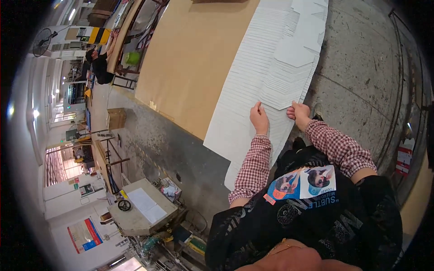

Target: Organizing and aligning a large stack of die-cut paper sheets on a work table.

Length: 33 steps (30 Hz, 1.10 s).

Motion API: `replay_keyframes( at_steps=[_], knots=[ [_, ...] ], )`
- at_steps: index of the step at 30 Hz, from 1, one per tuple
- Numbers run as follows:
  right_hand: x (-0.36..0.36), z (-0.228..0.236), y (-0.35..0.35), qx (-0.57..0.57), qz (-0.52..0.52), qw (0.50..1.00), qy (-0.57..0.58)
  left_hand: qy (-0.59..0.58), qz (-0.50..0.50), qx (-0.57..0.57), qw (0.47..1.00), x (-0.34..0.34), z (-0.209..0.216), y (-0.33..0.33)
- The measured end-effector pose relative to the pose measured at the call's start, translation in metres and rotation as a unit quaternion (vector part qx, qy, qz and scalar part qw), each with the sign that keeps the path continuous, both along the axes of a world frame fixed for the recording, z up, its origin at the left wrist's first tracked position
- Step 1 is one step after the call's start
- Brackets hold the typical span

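Note:
Fanned white sheets [289,86] of paper or thin card overlap in a long row along the table. At the near end of the row, my left hand [259,119] has its fingers pressed together on the edge of a sheet. My right hand [299,114] is curled in a pinch at the sheets' right-hand edge. A sheet's near edge spans the gap between both hands. How many sheets are in each pinch cannot be made out. Red checked sleeves cover my forearms.
The sheets lie on a brown board-topped table [194,54]. To the left stand a grey machine table [149,205] with a handwheel and a cardboard box [116,118]. A person [100,65] in black works at a far bench. Concrete floor [357,77] runs along the right.

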State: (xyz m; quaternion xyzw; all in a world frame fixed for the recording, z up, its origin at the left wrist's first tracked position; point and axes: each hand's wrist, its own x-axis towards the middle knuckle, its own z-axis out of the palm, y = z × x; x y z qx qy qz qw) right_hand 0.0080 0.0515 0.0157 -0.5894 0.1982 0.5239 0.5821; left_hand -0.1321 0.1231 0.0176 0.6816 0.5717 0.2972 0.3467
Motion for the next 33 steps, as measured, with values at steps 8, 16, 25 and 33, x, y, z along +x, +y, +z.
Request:
replay_keyframes(
  at_steps=[8, 16, 25, 33],
  knots=[
    [0.004, 0.014, -0.01, -0.063, 0.037, 0.993, 0.092, -0.016, -0.039, 0.101, 0.994, -0.001, 0.005, -0.016],
    [-0.004, -0.001, -0.008, -0.017, -0.048, 0.991, 0.124, 0.132, -0.122, 0.188, 0.966, -0.01, -0.006, -0.024],
    [-0.006, 0.0, -0.012, -0.042, 0.112, 0.982, -0.144, 0.244, -0.162, 0.176, 0.94, -0.01, -0.008, -0.028],
    [0.007, 0.0, -0.016, -0.011, 0.115, 0.993, 0.014, 0.194, -0.153, 0.163, 0.955, -0.008, -0.013, -0.023]
  ],
)
